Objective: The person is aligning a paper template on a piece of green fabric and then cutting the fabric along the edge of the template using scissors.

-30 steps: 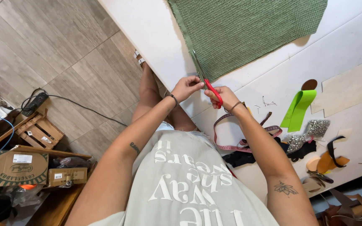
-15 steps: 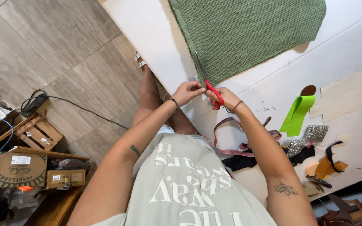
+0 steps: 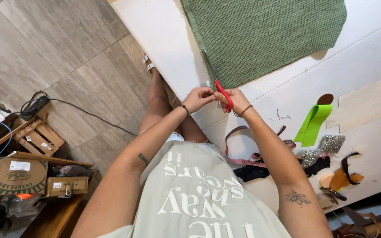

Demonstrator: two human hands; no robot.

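A green woven fabric lies spread on the white table. My right hand grips red-handled scissors at the fabric's near left corner, blades pointing along its left edge. My left hand pinches the fabric edge right beside the scissors; the two hands touch.
On the table to the right lie a pink measuring tape, a neon green strip, a beige cut piece, sparkly pieces and leather scraps. On the floor at left are a cardboard box, a wooden crate and a black cable.
Both hands with the scissors have moved slightly forward along the fabric's left edge. The view has shifted a little.
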